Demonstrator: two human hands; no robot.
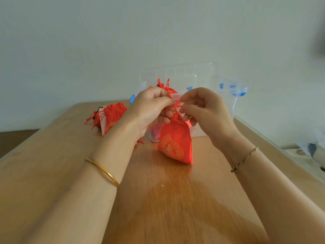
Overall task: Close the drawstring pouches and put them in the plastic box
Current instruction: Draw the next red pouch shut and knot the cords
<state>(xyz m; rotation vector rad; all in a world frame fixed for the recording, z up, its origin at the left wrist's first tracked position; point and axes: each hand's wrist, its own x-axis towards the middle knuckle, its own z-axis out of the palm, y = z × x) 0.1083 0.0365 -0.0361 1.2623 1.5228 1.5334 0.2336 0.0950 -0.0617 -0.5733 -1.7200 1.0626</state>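
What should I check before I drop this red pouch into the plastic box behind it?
1. Neck of the pouch cinched: ok, it looks gathered tight.
2. Grip: ok, the left hand and right hand both pinch it at the top.
3. Top of the plastic box open: ok.
4. Room inside: cannot tell, the hands hide most of it.
5. The other pouches packed: not ok, they lie on the table at left.
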